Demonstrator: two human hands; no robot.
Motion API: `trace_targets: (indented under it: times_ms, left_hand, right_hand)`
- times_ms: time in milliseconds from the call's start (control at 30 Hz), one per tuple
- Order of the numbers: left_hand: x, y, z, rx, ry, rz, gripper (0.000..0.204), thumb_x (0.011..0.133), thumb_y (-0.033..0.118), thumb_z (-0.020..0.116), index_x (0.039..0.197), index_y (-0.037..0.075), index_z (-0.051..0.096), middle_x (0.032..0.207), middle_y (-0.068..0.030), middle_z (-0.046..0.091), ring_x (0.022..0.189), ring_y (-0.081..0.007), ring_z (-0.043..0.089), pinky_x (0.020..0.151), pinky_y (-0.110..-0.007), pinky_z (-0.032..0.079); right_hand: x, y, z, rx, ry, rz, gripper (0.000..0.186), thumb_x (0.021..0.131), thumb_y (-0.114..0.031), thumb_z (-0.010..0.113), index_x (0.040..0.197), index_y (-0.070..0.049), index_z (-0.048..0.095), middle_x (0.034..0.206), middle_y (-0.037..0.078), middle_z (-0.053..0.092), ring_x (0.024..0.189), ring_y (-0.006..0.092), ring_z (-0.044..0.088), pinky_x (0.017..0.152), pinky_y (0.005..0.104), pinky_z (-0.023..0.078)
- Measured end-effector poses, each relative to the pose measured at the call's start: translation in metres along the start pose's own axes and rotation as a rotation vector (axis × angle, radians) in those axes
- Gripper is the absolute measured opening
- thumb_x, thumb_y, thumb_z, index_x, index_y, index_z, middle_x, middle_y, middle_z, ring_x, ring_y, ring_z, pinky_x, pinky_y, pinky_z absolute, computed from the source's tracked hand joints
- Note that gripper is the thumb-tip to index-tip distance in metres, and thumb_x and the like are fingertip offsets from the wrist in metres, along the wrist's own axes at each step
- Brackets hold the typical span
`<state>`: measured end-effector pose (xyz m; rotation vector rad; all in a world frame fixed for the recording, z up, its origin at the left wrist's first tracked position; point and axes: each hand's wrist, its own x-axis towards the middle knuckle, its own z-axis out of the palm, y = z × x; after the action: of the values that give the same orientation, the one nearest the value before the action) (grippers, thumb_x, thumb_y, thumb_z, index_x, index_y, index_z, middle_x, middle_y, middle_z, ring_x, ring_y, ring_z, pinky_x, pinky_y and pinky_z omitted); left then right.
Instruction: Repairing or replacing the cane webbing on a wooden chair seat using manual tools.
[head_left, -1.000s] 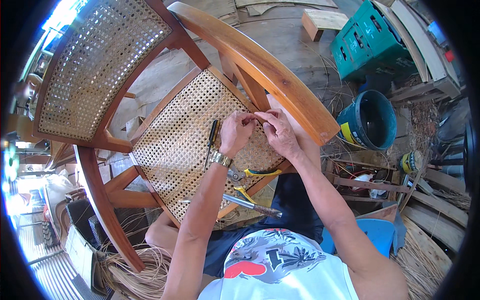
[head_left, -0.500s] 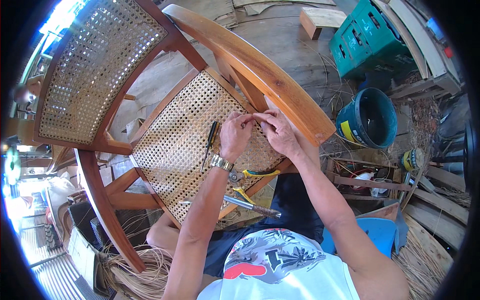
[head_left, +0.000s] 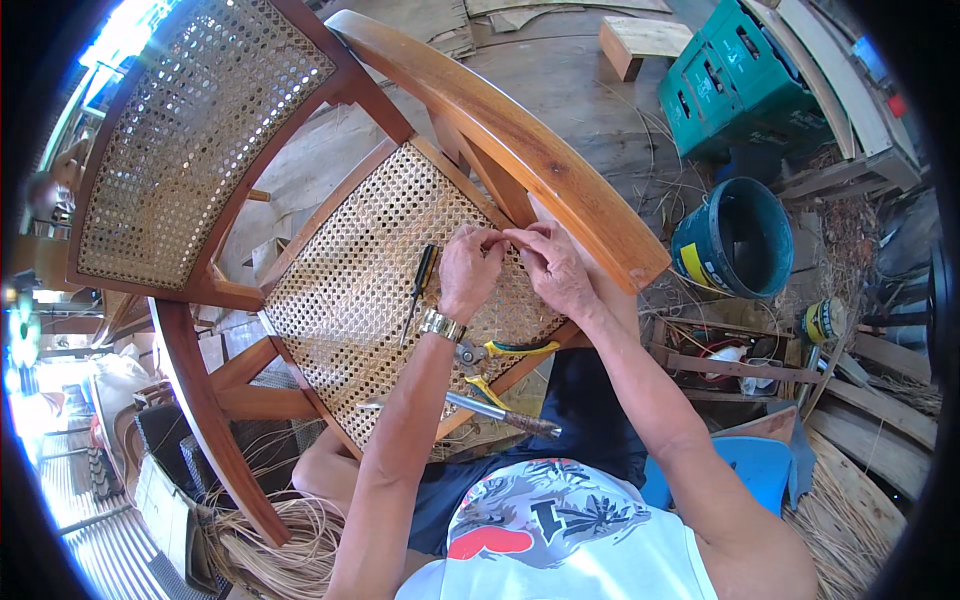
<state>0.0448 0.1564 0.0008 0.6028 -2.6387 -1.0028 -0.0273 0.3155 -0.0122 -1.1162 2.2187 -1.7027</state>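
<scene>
A wooden armchair with a woven cane seat (head_left: 350, 250) stands in front of me. Over the seat's right part, close to its frame, my left hand (head_left: 470, 270) and my right hand (head_left: 555, 270) meet at the fingertips. Both are closed in a pinch; whatever lies between the fingers is too small to make out. Just left of my left wrist lies a screwdriver-like tool (head_left: 424, 272) with a black and yellow handle. Pliers (head_left: 520, 349) with yellow-green grips rest near the seat's front edge, partly behind my left forearm. Nearer me is a metal rod-shaped tool (head_left: 480, 407) with a worn, dark end.
The chair's curved armrest (head_left: 520, 150) arches beyond my right hand, and its cane back (head_left: 200, 140) rises at left. To the right are a dark teal bucket (head_left: 715, 240), green crates (head_left: 735, 80) and a wooden tray (head_left: 740, 368). Loose cane strands (head_left: 270, 545) lie lower left.
My fingers have shifted very slightly, still pinched together at the same spot. The chair and the tools have stayed in place.
</scene>
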Motion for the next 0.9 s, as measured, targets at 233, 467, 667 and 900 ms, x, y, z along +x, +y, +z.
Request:
trace_targets:
  times_ms: [233,467,667,900]
  left_hand:
    - [-0.004,0.003,0.002,0.041,0.04,0.105,0.014,0.09,0.014,0.071,0.095,0.002,0.076,0.089,-0.0149,0.068,0.084,-0.0334,0.067,0.077,-0.043,0.053]
    - [-0.02,0.009,0.014,0.014,0.248,0.167,0.01,0.094,0.012,0.068,0.098,0.003,0.071,0.093,-0.0157,0.064,0.085,-0.0358,0.066,0.075,-0.045,0.053]
    - [-0.016,0.011,0.013,0.063,0.224,0.101,0.011,0.09,0.013,0.07,0.093,0.003,0.071,0.088,-0.0155,0.065,0.079,-0.0333,0.066,0.072,-0.045,0.054]
    - [0.004,0.013,0.005,0.056,0.075,-0.011,0.01,0.081,0.012,0.07,0.078,0.003,0.071,0.074,-0.0143,0.065,0.076,-0.034,0.065,0.072,-0.044,0.053]
  right_hand:
    - [-0.001,-0.001,0.007,-0.053,0.05,0.054,0.032,0.093,-0.001,0.064,0.124,-0.008,0.071,0.113,0.014,0.061,0.107,0.0312,0.062,0.094,0.0395,0.051]
    - [-0.005,0.017,0.01,-0.074,0.01,0.024,0.033,0.093,-0.001,0.064,0.124,-0.008,0.072,0.114,0.013,0.06,0.108,0.0304,0.062,0.094,0.0386,0.052]
    - [-0.01,0.039,0.018,-0.416,0.078,-0.194,0.04,0.095,-0.001,0.062,0.133,-0.01,0.066,0.11,0.014,0.065,0.103,0.0288,0.065,0.094,0.0387,0.052]
    - [-0.017,0.039,0.014,-0.118,0.074,0.114,0.036,0.097,-0.006,0.062,0.133,-0.007,0.063,0.106,0.013,0.067,0.097,0.026,0.066,0.09,0.0398,0.053]
